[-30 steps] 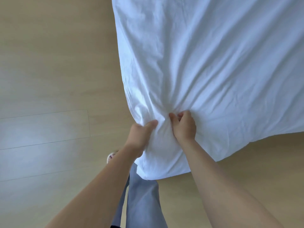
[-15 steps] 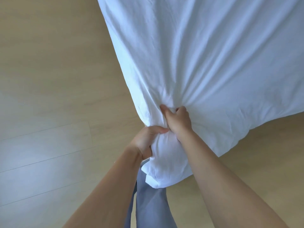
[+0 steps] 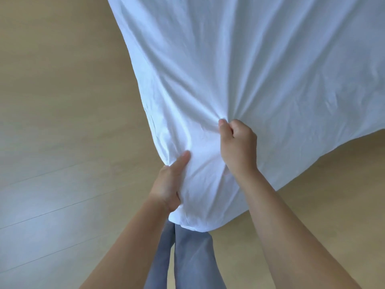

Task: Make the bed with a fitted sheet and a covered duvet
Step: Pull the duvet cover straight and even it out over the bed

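A white duvet in its cover fills the upper right of the head view, and its near corner hangs down in front of me above the floor. My left hand grips the left side of that corner, thumb lying on top of the cloth. My right hand is clenched in a fist on a bunch of the fabric a little higher, and creases fan out from it. The bed itself is hidden.
Light wooden floor lies to the left and under the cloth at the lower right. My legs in grey-blue trousers stand right below the hanging corner.
My hands have drawn apart: the right one shifted up and right with a new bunch of cloth, the left slid lower along the corner's left edge. The corner hangs lower.
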A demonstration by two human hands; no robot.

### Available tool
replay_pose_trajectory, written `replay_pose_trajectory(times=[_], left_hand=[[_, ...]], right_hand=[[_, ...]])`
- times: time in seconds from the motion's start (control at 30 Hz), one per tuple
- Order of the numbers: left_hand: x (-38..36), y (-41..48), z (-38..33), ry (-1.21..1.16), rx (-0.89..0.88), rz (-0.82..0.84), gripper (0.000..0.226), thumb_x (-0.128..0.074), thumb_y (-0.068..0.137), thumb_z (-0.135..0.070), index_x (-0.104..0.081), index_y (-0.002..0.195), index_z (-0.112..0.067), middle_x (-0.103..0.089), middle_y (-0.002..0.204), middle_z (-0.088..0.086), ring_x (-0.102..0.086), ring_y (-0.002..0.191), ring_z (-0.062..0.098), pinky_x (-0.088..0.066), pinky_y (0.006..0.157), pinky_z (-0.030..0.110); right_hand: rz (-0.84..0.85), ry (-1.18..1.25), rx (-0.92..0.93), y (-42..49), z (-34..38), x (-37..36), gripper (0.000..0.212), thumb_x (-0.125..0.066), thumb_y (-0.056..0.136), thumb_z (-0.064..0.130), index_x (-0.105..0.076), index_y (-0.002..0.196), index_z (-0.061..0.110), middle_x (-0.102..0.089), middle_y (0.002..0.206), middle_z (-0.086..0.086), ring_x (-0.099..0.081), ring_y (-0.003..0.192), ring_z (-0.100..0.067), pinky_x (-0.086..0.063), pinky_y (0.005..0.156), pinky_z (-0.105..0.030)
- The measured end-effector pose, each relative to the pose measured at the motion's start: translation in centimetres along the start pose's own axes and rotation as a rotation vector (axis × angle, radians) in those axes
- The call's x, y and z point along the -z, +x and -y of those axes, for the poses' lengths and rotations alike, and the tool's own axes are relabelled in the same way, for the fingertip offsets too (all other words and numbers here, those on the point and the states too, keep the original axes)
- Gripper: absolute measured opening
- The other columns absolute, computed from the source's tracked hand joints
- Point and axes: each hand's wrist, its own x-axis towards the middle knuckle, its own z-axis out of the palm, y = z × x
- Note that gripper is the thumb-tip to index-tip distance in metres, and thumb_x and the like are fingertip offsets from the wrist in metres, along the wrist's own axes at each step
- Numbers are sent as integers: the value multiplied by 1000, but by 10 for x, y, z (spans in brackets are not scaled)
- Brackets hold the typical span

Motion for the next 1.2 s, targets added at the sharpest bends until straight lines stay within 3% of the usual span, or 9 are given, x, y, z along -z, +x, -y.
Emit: replay_pose_trajectory(times=[0.23,0.3,0.37,0.5,0.63,0.73,0.87,1.0,1.2], left_hand=[[15,8,6,-15,35,-87,54,-75,69,-49,-68,108,-13,-72,102,8,-69,93,25,-54,78,38],[22,19,13,-4,69,-266,43,-68,80,-42,-65,106,-8,-73,92,9,-70,83,25,-54,68,32],[28,35,18,24,66,-441,36,-64,86,-37,-61,104,-6,-67,85,5,-63,74,20,-49,62,28],[26,59,21,248,19,-592,37,-59,88,-40,-60,101,-5,-57,77,3,-56,68,21,-37,53,27],[16,68,40,506,-85,-763,45,-58,88,-34,-52,114,3,-57,112,22,-56,106,39,-47,81,39],[-17,70,52,656,-212,-843,66,-60,81,-16,-28,137,-4,-32,138,19,-36,124,36,-32,102,42],[-92,80,71,977,-412,-803,80,-60,81,-10,-16,147,-12,-5,154,18,-7,142,32,-12,114,45],[-197,114,83,1248,-622,-557,70,-65,85,-31,-31,144,-15,-18,153,12,-14,142,27,-13,114,41],[-318,181,90,1360,-586,-560,78,-62,79,-55,-29,143,-24,-22,150,-1,-14,141,19,-16,111,47]], right_hand=[[-112,-5,-22,3,-17,1,48,-50,92,21,-23,51,17,-28,46,3,-31,47,-15,-19,51,-31],[65,-235,-136,-2,-31,-21,38,-46,95,24,-43,60,10,-56,67,-16,-53,71,-33,-27,61,-34],[239,-335,-251,-2,-50,-41,33,-39,98,27,-58,86,3,-63,100,-21,-56,97,-36,-35,71,-34],[157,-267,-318,14,-92,-35,22,-44,94,19,-55,91,0,-62,102,-22,-56,98,-36,-40,76,-35],[-62,-138,-381,26,-145,11,29,-59,87,23,-51,103,0,-54,109,-18,-53,99,-32,-39,75,-32],[-152,-83,-472,44,-179,48,55,-66,82,31,-43,122,2,-41,126,-15,-43,113,-30,-36,80,-31],[-183,7,-529,79,-215,89,70,-72,78,35,-37,128,3,-34,133,-17,-38,121,-33,-40,90,-35],[-130,34,-412,112,-243,119,72,-78,72,31,-40,125,-1,-36,127,-18,-34,121,-34,-34,103,-43],[-101,127,-306,170,-281,165,71,-78,72,30,-40,124,0,-37,126,-13,-33,121,-33,-33,102,-41]])
